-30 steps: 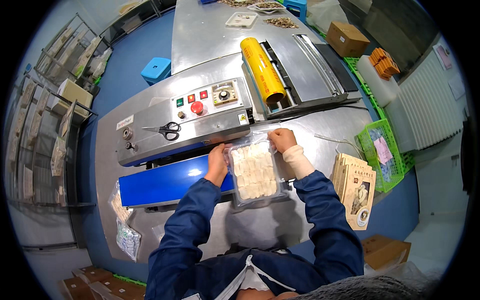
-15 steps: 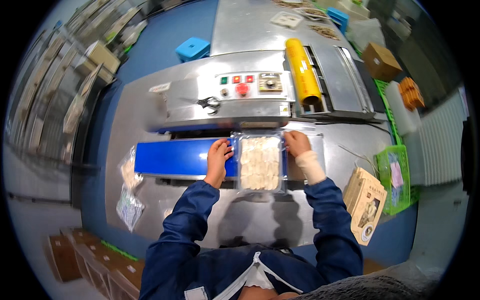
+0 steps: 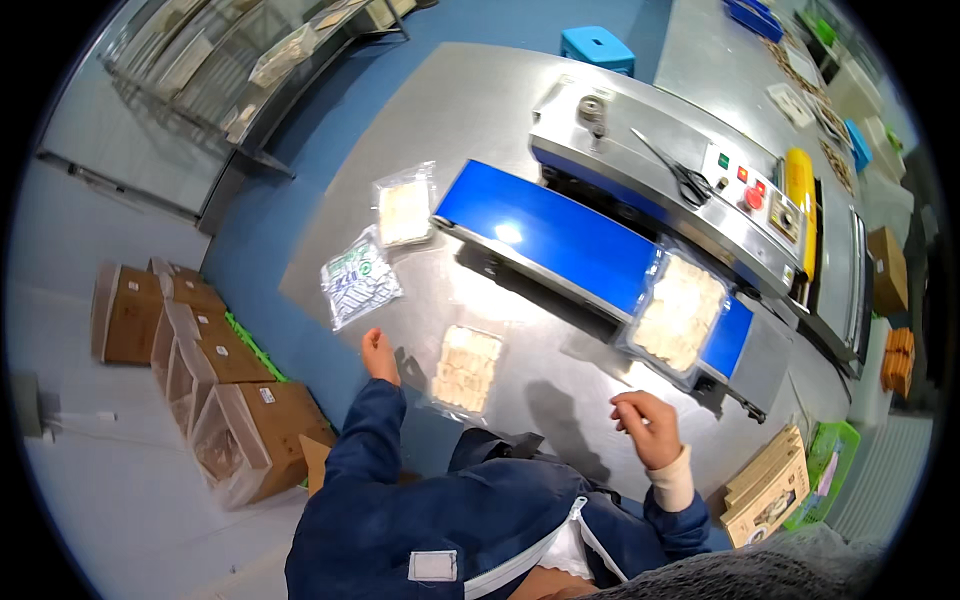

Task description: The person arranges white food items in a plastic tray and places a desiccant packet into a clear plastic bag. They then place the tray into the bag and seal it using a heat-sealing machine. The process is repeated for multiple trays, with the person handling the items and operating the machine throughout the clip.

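Note:
A clear pack of pale, flat slices [image 3: 680,315] lies on the right part of the blue conveyor belt [image 3: 560,240], untouched by either hand. Below it, over the steel table, my right hand [image 3: 650,428] hovers empty, its fingers loosely bent and apart. My left hand [image 3: 380,357] is empty too, seen from its side with the fingers loosely extended. A second pack of pale slices [image 3: 467,368] rests near the table's front edge, just right of my left hand. Beyond that hand lie a printed clear plastic bag [image 3: 362,280] and another clear pack of pale pieces [image 3: 405,210].
Behind the belt stands a steel sealing machine [image 3: 650,160] with buttons, and black scissors [image 3: 690,185] on top. A yellow roll [image 3: 800,210] is right of it. Flat printed cartons [image 3: 765,490] and a green basket [image 3: 830,465] stand at lower right; cardboard boxes [image 3: 255,430] at left.
Both hands have let go of the pack, which now lies on the belt. They have drawn back toward me, the left one moving left. My view has turned left.

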The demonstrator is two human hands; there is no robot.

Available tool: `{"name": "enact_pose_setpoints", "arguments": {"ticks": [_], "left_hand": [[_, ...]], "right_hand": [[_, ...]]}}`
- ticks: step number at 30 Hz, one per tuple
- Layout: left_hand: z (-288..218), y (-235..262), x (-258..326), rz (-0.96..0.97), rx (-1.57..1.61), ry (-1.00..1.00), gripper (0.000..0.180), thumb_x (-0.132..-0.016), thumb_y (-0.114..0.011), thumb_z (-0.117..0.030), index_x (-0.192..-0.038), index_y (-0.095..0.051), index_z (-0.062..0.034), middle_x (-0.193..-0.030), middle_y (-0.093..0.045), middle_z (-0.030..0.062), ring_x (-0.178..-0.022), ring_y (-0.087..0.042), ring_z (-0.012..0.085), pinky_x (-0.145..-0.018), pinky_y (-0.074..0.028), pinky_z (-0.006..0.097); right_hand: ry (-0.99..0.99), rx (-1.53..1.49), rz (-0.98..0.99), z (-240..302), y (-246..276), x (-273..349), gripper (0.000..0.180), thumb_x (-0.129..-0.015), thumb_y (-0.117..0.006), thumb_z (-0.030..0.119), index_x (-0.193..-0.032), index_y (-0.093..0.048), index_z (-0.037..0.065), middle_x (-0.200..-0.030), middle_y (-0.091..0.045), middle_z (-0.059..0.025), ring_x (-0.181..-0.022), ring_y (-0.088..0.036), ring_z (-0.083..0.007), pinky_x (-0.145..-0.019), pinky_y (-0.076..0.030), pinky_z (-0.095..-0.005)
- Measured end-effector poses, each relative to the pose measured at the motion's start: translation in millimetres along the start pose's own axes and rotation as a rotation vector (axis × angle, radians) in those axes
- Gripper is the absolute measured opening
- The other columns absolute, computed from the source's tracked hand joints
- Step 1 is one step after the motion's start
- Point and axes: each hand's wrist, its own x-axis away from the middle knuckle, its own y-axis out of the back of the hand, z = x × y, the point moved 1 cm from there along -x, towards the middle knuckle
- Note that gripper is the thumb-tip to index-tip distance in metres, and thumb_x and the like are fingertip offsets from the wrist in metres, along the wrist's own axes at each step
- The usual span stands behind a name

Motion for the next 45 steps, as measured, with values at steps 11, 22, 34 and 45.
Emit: {"name": "enact_pose_setpoints", "arguments": {"ticks": [11, 22, 34, 45], "left_hand": [[57.2, 34.3, -197.5, 0.061, -0.142, 0.14, 0.05, -0.085, -0.047, -0.024, -0.131, -0.031, -0.0175, -0.124, -0.047, 0.008, -0.11, -0.047, 0.0212, -0.092, -0.037, 0.029], [43.4, 53.4, -234.5, 0.034, -0.062, 0.049, 0.042, -0.08, -0.059, -0.015, -0.117, -0.047, 0.002, -0.111, -0.053, 0.0106, -0.1, -0.051, 0.0182, -0.084, -0.04, 0.027], [0.6, 95.4, -161.3, 0.506, 0.957, 0.444, 0.033, -0.089, -0.048, -0.016, -0.118, -0.045, -0.0012, -0.117, -0.052, 0.0094, -0.109, -0.048, 0.0225, -0.097, -0.035, 0.038], [-14.4, 75.1, -120.7, 0.671, 0.91, 0.512, 0.033, -0.088, -0.05, -0.017, -0.115, -0.048, 0.001, -0.114, -0.055, 0.0098, -0.106, -0.051, 0.0214, -0.094, -0.037, 0.037]], "right_hand": [[-0.046, -0.012, 0.153, 19.7, -151.4, -67.3, 0.016, -0.087, -0.052, 0.011, -0.093, -0.06, -0.001, -0.073, -0.059, -0.006, -0.059, -0.055, -0.0103, -0.053, -0.044, -0.0215], [-0.129, -0.018, 0.157, 30.1, -215.5, -103.5, 0.018, -0.088, -0.052, 0.014, -0.094, -0.059, -0.001, -0.072, -0.059, -0.0057, -0.06, -0.055, -0.0101, -0.054, -0.044, -0.0215], [0.235, 0.365, 0.096, 19.2, -255.3, -191.1, 0.023, -0.083, -0.056, 0.016, -0.1, -0.058, 0.001, -0.093, -0.059, -0.0139, -0.082, -0.059, -0.0257, -0.069, -0.047, -0.0294], [-0.037, 0.092, 0.389, -26.2, -290.6, -226.2, 0.026, -0.084, -0.054, 0.021, -0.095, -0.061, -0.001, -0.081, -0.065, -0.0062, -0.068, -0.054, -0.0115, -0.062, -0.044, -0.0242]]}}
